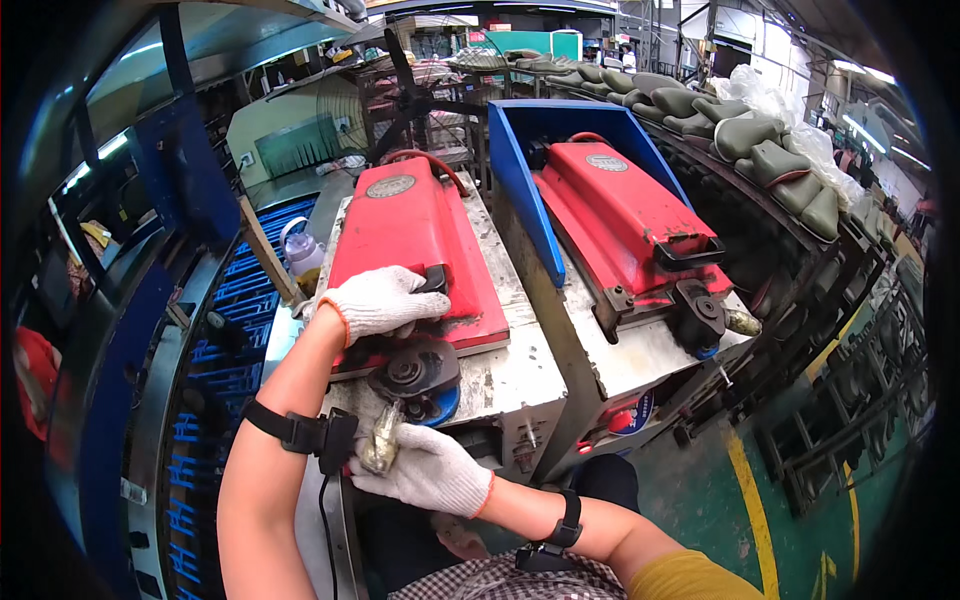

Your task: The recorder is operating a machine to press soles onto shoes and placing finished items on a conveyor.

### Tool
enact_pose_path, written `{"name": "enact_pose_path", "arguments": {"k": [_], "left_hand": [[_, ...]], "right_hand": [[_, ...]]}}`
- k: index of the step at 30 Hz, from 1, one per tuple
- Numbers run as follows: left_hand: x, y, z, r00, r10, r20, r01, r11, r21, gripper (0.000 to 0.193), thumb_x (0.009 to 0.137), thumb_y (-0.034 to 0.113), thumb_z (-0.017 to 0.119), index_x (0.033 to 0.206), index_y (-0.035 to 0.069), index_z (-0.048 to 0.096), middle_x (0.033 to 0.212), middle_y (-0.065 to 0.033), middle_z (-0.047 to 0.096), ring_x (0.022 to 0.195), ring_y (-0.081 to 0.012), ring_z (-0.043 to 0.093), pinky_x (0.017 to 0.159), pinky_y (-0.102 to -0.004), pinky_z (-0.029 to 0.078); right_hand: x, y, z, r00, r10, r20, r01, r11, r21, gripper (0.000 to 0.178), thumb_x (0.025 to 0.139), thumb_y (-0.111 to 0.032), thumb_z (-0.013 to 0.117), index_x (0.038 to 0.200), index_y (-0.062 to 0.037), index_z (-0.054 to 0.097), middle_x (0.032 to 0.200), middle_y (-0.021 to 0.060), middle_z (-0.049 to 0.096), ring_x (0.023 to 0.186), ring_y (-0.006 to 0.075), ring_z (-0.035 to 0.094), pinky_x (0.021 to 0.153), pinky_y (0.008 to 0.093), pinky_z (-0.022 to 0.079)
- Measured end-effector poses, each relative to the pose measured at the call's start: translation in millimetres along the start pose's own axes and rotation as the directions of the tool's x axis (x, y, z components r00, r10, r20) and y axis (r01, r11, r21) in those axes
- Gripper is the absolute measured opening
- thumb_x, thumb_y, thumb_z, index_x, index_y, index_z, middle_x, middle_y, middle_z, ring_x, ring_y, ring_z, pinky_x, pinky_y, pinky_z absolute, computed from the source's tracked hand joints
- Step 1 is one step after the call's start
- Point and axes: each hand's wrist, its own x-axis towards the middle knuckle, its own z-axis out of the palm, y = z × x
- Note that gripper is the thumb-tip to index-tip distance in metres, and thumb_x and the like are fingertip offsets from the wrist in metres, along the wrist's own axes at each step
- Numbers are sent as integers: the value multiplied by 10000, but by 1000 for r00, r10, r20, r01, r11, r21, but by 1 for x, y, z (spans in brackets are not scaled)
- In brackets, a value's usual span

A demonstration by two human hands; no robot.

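Two red machine covers stand side by side. My left hand [375, 303], in a white knit glove, is closed round the black handle [433, 279] at the front of the left red cover [388, 225]. Below it, a dark round clamp [413, 370] sits at the machine's front edge, over a blue part. A lever knob wrapped in yellowish, shiny film [380, 447] sticks out of this clamp toward me. My right hand [435, 470], also gloved, grips that knob from the right side. The cover looks lowered; its inside is hidden.
The right machine has a red cover [630, 200], a blue surround [527, 190] and its own clamp [697, 318]. A pale bottle [302, 250] stands at the left, by blue racks. Olive-green shoe-shaped pieces [748, 135] fill a rack at right. A black fan [408, 100] is behind.
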Motion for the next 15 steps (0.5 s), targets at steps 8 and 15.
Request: {"name": "enact_pose_path", "arguments": {"k": [8,15], "left_hand": [[3,0,8,999,32,-18,-30,998,57,475,930,522,664,790,71,706,626,-27,635,618,-145,600,613,-324,456],[1,-4,10,996,63,-61,-60,997,54,509,941,558,638,840,64,706,662,-38,658,633,-146,623,630,-319,476]], "right_hand": [[-75,-51,17,996,-92,1,91,990,109,574,990,-483,602,1411,-104,513,1040,35,574,820,177,497,764,332,425],[-184,-142,77,842,-502,-197,66,457,-887,595,1006,-280,621,1518,-28,452,1121,165,726,792,191,701,704,291,558]]}}
